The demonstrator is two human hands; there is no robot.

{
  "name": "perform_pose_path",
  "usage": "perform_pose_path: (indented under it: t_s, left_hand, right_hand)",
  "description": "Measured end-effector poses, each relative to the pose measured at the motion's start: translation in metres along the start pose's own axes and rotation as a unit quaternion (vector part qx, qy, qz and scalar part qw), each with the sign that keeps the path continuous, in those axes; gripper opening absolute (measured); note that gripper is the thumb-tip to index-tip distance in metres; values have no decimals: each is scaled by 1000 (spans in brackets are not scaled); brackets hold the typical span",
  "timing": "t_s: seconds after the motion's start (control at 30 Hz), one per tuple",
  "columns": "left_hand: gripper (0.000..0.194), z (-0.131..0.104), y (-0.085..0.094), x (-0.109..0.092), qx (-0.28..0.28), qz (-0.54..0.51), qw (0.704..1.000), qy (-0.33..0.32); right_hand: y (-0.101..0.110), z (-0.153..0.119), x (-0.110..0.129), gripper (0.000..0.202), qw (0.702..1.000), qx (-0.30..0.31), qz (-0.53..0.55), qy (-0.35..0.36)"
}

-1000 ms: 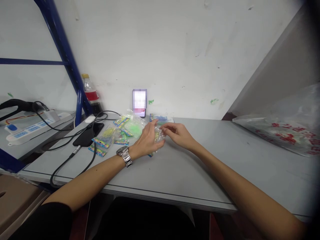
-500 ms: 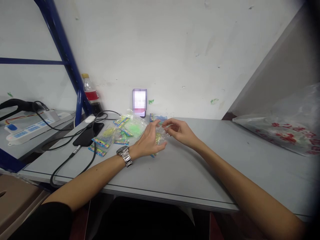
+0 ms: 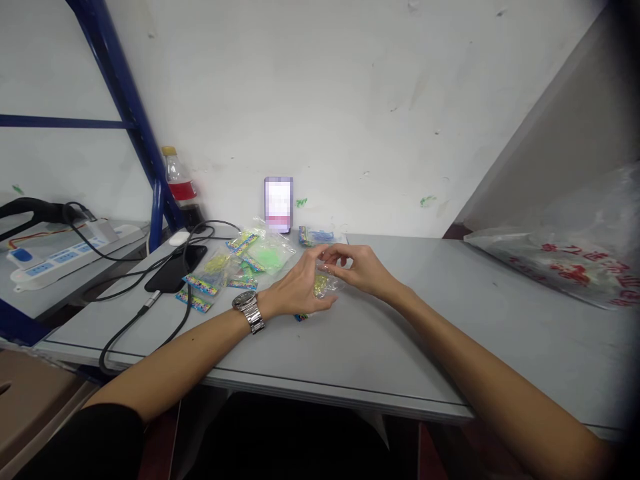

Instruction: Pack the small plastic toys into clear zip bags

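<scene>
Head view: what are your hands doing?

"My right hand (image 3: 356,268) is pinching the bag (image 3: 325,285) at its top. My left hand (image 3: 299,285) is curving beside it, thumb spreading from the fingers; whether it's gripping, I can't tell."

"Where is the bag?"

"It's showing yellow between my hands, over the desk (image 3: 375,347). Packets (image 3: 201,285) are lying left of it; a lit phone (image 3: 279,204) is standing behind."
</scene>
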State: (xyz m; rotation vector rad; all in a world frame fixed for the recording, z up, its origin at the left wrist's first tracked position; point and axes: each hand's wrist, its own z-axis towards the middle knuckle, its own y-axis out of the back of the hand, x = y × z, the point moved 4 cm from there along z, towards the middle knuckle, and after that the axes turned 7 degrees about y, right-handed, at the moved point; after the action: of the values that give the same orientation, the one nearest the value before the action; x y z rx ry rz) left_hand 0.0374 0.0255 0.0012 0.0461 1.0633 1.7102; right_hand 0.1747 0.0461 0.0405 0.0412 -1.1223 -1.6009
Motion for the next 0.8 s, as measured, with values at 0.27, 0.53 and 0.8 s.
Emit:
perform_pose_path:
  t_s: [0.27,0.53,0.8]
  left_hand:
    - [90,0,-1,0,-10,11,999,-48]
    - [89,1,-2,2,-12,14,999,-51]
    - [88,1,-2,2,-6,19,999,-27]
  right_hand:
    - [-5,0,3,8,996,32,-73,29]
    - [-5,0,8,11,995,50,-86,12]
    - [-6,-1,4,10,992,61,-105,-15]
